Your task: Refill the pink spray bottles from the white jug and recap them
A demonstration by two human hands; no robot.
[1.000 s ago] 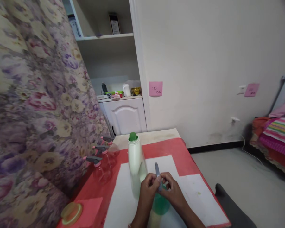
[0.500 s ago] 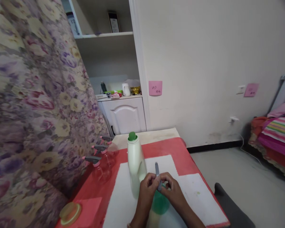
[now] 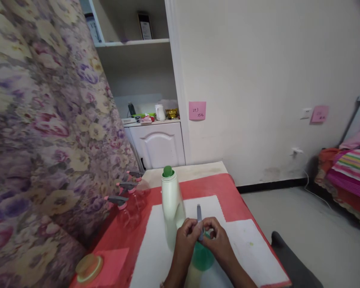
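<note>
Both hands meet at the grey spray head (image 3: 199, 214) on top of a translucent green spray bottle (image 3: 203, 258), which stands on white paper close to me. My left hand (image 3: 188, 234) pinches it from the left, and my right hand (image 3: 214, 236) has its fingers closed on it from the right. The hands cover the bottle's neck. Just left of my left hand stands a tall pale green jug (image 3: 171, 200) with a handle. Its mouth is uncapped, and a darker green piece (image 3: 167, 172) shows there.
Several clear spray bottles (image 3: 128, 218) with grey and pink heads line the table's left side. A round yellowish lid or dish (image 3: 89, 268) lies at the front left. White paper (image 3: 249, 248) covers part of the red table (image 3: 198, 186). A dark chair (image 3: 291, 260) is at the right.
The view has shifted very slightly. Both hands stay at the spray head, which appears turned a little; the jug and other bottles have not moved.
</note>
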